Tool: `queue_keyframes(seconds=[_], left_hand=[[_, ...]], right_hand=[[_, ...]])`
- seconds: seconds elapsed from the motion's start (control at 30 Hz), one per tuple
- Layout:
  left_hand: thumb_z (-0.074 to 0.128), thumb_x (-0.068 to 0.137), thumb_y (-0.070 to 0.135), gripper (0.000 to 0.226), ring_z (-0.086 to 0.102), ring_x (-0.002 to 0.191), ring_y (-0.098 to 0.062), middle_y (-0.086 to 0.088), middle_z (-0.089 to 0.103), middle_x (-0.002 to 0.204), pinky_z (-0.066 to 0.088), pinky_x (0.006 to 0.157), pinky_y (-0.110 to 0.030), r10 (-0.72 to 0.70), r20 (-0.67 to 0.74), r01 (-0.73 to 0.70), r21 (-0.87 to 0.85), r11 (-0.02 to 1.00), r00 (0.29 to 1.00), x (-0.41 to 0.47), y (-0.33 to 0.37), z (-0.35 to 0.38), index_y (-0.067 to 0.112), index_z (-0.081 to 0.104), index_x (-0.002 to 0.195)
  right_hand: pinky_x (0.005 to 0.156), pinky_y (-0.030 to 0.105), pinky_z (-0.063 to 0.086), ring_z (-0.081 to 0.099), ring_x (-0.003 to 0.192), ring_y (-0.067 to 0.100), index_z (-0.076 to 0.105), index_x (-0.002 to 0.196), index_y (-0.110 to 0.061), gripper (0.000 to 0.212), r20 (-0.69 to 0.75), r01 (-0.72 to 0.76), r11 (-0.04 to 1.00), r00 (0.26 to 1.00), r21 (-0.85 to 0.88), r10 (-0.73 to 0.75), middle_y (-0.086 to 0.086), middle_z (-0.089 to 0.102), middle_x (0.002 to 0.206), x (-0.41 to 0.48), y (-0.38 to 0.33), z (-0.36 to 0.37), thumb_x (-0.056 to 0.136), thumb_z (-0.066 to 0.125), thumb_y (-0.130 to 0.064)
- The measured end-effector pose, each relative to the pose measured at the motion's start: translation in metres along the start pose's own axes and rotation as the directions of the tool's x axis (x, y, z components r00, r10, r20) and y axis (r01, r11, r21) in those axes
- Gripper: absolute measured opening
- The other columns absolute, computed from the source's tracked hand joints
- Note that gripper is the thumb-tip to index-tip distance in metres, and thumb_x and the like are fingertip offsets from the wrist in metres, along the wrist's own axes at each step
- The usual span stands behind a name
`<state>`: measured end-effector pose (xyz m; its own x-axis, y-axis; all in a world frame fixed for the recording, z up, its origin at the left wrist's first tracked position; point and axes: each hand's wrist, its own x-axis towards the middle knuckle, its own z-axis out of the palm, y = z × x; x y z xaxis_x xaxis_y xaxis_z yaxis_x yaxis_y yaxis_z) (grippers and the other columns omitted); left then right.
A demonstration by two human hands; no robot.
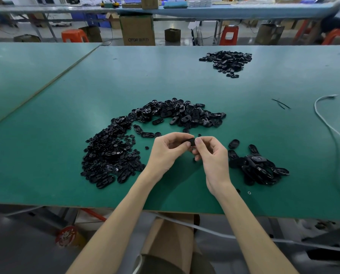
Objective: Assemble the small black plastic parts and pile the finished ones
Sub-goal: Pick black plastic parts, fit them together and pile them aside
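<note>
The green table (66, 99) was wide. Behind it stood a box (137, 29), an orange stool (74, 35) and a long bench (244, 10). A white cord (315, 105) lay at the table's right side. Black bits lay in heaps: a left heap (109, 157), a middle heap (181, 113), a right heap (258, 169) and a far heap (227, 61). Between the heaps, just above the table, the left hand (166, 153) and right hand (212, 157) both pinched one small part (190, 142) with curled fingers.
</note>
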<state>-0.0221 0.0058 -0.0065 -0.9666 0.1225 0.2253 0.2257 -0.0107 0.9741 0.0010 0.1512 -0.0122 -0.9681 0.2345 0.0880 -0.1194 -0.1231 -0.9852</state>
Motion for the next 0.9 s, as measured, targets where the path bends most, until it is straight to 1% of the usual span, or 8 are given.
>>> queue_keyframes(seconds=[0.1,0.27,0.4,0.63,0.7,0.73,0.83,0.9], left_hand=[[0.072,0.091,-0.001,0.020,0.073,0.087,-0.009,-0.002,0.079,0.097,0.053,0.075,-0.017,0.009,-0.012,-0.008,0.041,0.999,1.000,0.0006,-0.0004,-0.0004,0.010,0.078,0.107],[0.071,0.091,-0.002,0.021,0.074,0.086,-0.015,-0.002,0.079,0.095,0.055,0.078,-0.025,0.024,-0.024,-0.022,0.089,0.996,0.999,-0.0002,-0.0021,-0.0003,0.013,0.078,0.103],[0.069,0.090,-0.002,0.024,0.073,0.089,-0.023,0.000,0.078,0.094,0.060,0.083,-0.036,0.032,-0.034,-0.028,0.128,0.991,0.999,-0.0006,-0.0023,0.0002,0.019,0.077,0.098],[0.067,0.090,-0.004,0.025,0.071,0.089,-0.026,0.002,0.077,0.092,0.060,0.089,-0.045,0.034,-0.034,-0.028,0.166,0.986,0.999,0.0000,-0.0012,0.0008,0.018,0.076,0.097],[0.068,0.090,-0.003,0.023,0.072,0.089,-0.027,0.001,0.077,0.092,0.060,0.088,-0.044,0.045,-0.035,-0.038,0.166,0.985,0.998,-0.0002,-0.0012,0.0004,0.017,0.076,0.098],[0.069,0.090,-0.003,0.022,0.072,0.088,-0.026,0.001,0.077,0.093,0.060,0.087,-0.041,0.048,-0.034,-0.042,0.159,0.986,0.998,-0.0003,-0.0012,0.0000,0.016,0.077,0.099],[0.073,0.091,0.001,0.019,0.075,0.089,-0.017,-0.001,0.079,0.095,0.058,0.085,-0.026,0.046,-0.012,-0.044,0.098,0.994,0.999,-0.0013,0.0006,-0.0004,0.013,0.078,0.104],[0.073,0.091,-0.001,0.020,0.075,0.091,-0.015,-0.001,0.079,0.097,0.057,0.086,-0.022,0.042,-0.004,-0.041,0.083,0.996,0.999,-0.0012,0.0017,-0.0004,0.012,0.078,0.106]], right_hand=[[0.065,0.024,0.053,0.061,0.069,0.010,0.071,0.097,-0.010,0.009,0.004,0.010,1.000,1.000,-0.006,-0.010,-0.002,0.070,0.074,-0.0013,0.0000,0.0001,0.101,0.068,-0.017],[0.064,0.022,0.052,0.061,0.067,0.008,0.072,0.096,-0.010,0.007,0.014,0.010,1.000,1.000,-0.021,-0.010,-0.003,0.071,0.074,-0.0010,-0.0010,0.0005,0.099,0.070,-0.016],[0.062,0.020,0.051,0.062,0.066,0.005,0.072,0.093,-0.011,0.006,0.033,0.008,0.999,0.999,-0.036,-0.007,-0.005,0.072,0.075,-0.0022,-0.0015,0.0007,0.098,0.070,-0.014],[0.063,0.019,0.051,0.056,0.062,0.010,0.072,0.092,-0.013,0.007,0.042,-0.003,0.998,0.999,-0.063,0.006,-0.006,0.070,0.072,-0.0015,-0.0023,0.0005,0.098,0.070,-0.015],[0.064,0.020,0.051,0.056,0.062,0.011,0.072,0.093,-0.012,0.007,0.039,-0.004,0.998,0.999,-0.058,0.006,-0.004,0.070,0.072,-0.0016,-0.0025,0.0004,0.099,0.069,-0.015],[0.064,0.021,0.051,0.056,0.063,0.011,0.072,0.094,-0.011,0.007,0.033,-0.003,0.999,0.999,-0.051,0.005,-0.003,0.070,0.072,-0.0017,-0.0025,0.0004,0.099,0.069,-0.015],[0.065,0.022,0.052,0.058,0.065,0.011,0.072,0.097,-0.008,0.010,0.008,0.000,1.000,1.000,-0.013,0.001,-0.001,0.069,0.072,-0.0020,-0.0027,0.0004,0.101,0.067,-0.016],[0.065,0.022,0.052,0.058,0.065,0.011,0.071,0.098,-0.007,0.010,0.001,0.001,1.000,1.000,-0.005,-0.001,-0.001,0.069,0.071,-0.0022,-0.0027,0.0004,0.101,0.067,-0.016]])
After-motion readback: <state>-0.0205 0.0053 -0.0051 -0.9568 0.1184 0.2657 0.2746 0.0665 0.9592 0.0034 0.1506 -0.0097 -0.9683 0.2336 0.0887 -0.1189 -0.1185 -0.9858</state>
